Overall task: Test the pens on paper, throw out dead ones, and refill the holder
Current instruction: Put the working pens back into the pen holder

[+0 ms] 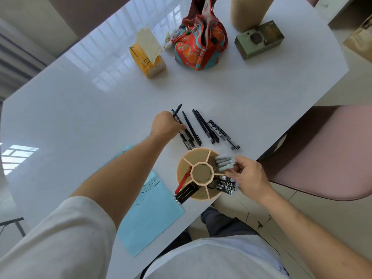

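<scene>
black pen (177, 112) pinched in the left hand (166, 125); right hand (248, 176) grasps grey pens (225, 163) over the holder (198, 152).

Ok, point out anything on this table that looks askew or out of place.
Little stands out. The pen holder sits close to the table edge, and the blue paper overhangs the near edge. The loose black pens lie roughly parallel.

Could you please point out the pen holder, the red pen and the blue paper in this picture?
Pen holder (202, 173): head view, on its central compartment.
Red pen (183, 182): head view, on the middle of its barrel.
Blue paper (149, 214): head view, on its bare middle.
</scene>
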`<state>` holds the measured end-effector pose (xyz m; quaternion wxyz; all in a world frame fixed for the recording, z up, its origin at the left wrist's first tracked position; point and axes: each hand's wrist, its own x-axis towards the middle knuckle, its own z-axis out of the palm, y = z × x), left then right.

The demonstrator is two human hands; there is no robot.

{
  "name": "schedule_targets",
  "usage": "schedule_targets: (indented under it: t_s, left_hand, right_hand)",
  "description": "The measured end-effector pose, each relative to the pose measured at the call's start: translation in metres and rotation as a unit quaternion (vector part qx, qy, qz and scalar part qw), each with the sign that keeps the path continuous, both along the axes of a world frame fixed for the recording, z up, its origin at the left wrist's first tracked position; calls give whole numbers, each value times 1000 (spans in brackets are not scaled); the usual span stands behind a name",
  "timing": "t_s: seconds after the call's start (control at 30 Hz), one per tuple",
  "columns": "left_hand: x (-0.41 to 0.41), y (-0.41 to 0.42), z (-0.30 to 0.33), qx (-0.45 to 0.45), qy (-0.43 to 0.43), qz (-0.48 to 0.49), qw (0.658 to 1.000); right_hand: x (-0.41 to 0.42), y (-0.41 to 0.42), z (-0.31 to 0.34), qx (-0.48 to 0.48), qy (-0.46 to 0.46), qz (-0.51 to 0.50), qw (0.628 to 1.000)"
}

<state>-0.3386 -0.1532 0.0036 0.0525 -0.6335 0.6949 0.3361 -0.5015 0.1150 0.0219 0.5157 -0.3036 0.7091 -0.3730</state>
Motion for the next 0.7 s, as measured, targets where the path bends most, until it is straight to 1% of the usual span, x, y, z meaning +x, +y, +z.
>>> schedule_targets:
  t_s: [0.2,0.3,0.37,0.47,0.53,0.63,0.7]
  left_hand:
    - [-14,10,2,-57,-16,-37,998]
    - [-21,11,2,-46,-36,-51,997]
    - [-22,10,1,-16,-33,-42,998]
    - [-24,13,5,12,-4,0,1000]
    - [-31,17,9,19,22,6,1000]
    - [-46,21,10,56,107,13,993]
    - [-55,23,8,78,134,19,988]
  right_hand:
    - [-1,-3,-4,-1,7,5,1000]
    - [-1,-2,-9,1,3,1,1000]
    - [-2,-2,-13,7,3,-4,1000]
    - [-2,-1,-18,8,21,-1,1000]
    - [-2,0,-20,8,28,0,1000]
    - [-3,0,-21,5,28,0,1000]
    - [-2,0,-20,1,25,3,1000]
